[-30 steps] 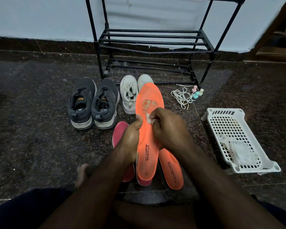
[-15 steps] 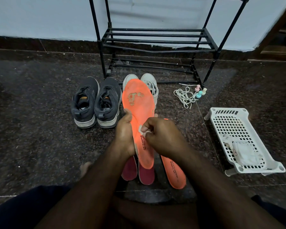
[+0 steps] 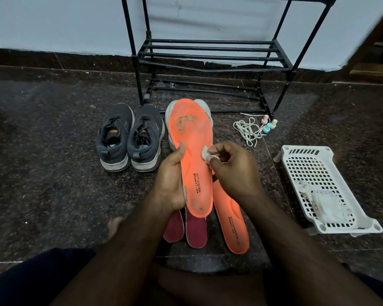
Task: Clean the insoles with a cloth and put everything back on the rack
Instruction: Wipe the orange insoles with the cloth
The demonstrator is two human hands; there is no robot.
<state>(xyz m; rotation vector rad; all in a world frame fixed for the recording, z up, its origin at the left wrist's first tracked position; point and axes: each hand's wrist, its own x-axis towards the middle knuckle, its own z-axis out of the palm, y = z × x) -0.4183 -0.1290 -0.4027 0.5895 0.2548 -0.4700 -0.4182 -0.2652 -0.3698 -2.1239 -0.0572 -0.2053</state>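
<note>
L hand (image 3: 171, 184) grips the orange insole (image 3: 191, 155) along its 9 o'clock edge, thumb lying on the top face, fingers curled behind; heel end sits in my palm, toe points to 12 o'clock. R hand (image 3: 232, 168) pinches a small wad of cloth (image 3: 205, 153) between thumb and fingertips, pressed on the insole's 3 o'clock edge near mid-length. Insole held up off the floor, in front of the white shoes (image 3: 205, 107). Judged: foam, light, bendy, so it needs backing from behind while rubbing; best hold is heel/arch edge, as now. Top skin is peeled in a patch near the toe, prob. fragile there, so go easy w/ cloth. Print on heel reads "CAMPUS", second line approx. "MEMORYTECH LITE", partly blurred. Second orange insole (image 3: 230, 219) on floor at 5 o'clock carries the same print. Two maroon insoles (image 3: 196, 230) lie under at 6 o'clock. Grey shoes (image 3: 129, 138) at 10 o'clock, rack (image 3: 208, 54) at 12, laces (image 3: 249, 129) at 2, white basket (image 3: 325, 191) at 3.
</note>
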